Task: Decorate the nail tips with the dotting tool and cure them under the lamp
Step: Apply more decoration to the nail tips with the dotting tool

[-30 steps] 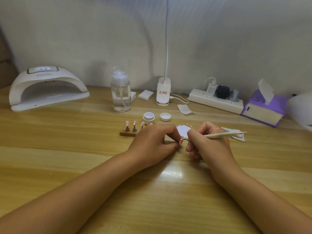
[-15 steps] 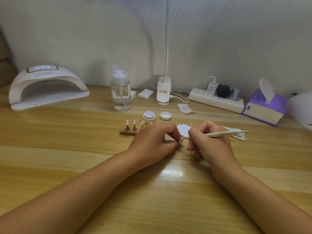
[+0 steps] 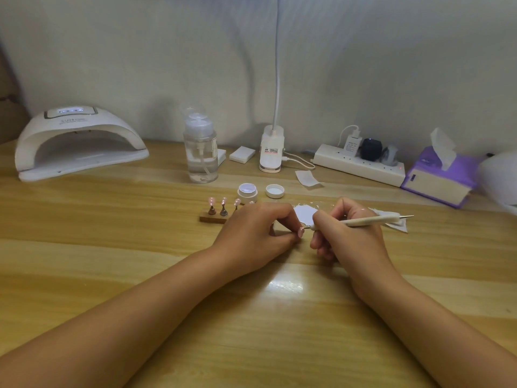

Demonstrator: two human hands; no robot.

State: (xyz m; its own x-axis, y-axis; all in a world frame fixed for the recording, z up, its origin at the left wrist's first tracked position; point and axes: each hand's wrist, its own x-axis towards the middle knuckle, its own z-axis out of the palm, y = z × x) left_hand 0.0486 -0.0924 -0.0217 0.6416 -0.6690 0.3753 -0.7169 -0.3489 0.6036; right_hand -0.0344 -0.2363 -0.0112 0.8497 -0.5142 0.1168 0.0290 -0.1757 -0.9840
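Note:
My left hand pinches a small pink nail tip just above the wooden table. My right hand grips a cream dotting tool like a pen, its fine point touching that nail tip. A wooden holder behind my left hand carries several pink nail tips on metal stands, partly hidden by the hand. A white patch of gel on foil lies between my hands. The white curing lamp sits at the far left.
An open white gel jar and its lid stand behind the holder. Farther back are a clear pump bottle, a desk lamp base, a power strip and a purple tissue pack.
Both hands stay almost where they were. The dotting tool's point shifted slightly on the nail tip that my left hand holds.

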